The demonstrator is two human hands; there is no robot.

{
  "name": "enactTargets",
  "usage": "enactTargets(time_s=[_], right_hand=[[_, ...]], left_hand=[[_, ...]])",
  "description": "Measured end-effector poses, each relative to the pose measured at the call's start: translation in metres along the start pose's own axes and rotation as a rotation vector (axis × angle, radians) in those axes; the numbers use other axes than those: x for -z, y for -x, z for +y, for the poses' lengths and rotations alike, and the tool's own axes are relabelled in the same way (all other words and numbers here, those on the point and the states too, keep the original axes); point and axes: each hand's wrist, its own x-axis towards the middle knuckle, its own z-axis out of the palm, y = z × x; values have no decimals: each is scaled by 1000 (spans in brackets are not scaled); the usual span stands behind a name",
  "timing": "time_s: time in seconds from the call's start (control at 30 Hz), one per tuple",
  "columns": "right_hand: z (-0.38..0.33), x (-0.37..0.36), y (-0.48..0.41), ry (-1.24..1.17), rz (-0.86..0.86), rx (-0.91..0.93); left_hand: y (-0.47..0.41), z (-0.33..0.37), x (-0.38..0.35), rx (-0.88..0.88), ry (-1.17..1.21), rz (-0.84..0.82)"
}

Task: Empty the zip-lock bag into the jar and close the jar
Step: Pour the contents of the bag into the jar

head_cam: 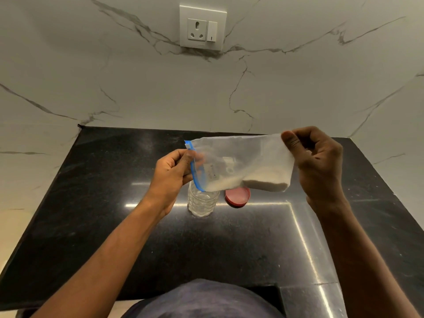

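A clear zip-lock bag (243, 161) with a blue zip strip hangs sideways above the counter, pale grains lying along its lower edge. My left hand (171, 173) pinches the blue zip end on the left. My right hand (314, 164) grips the bag's bottom end on the right, held a little higher. Under the bag's zip corner stands a clear ribbed jar (202, 203), uncapped, its mouth hidden behind the bag. The jar's red lid (237, 197) lies flat on the counter just right of the jar.
The black polished counter (114, 214) runs back to a white marble wall, with its edges at left and front. A wall socket with a switch (203, 27) sits high on the wall. My torso is at the front edge.
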Motion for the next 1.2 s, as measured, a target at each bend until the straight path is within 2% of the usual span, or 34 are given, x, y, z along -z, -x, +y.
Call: enactTargets(time_s=[0.9,1.2], right_hand=[[-17,-9,5,65,18,54],[-25,-8,1,150,-51,100]], left_hand=[[-1,-1,2,21,82,7],[-2,-2,1,41,67,35]])
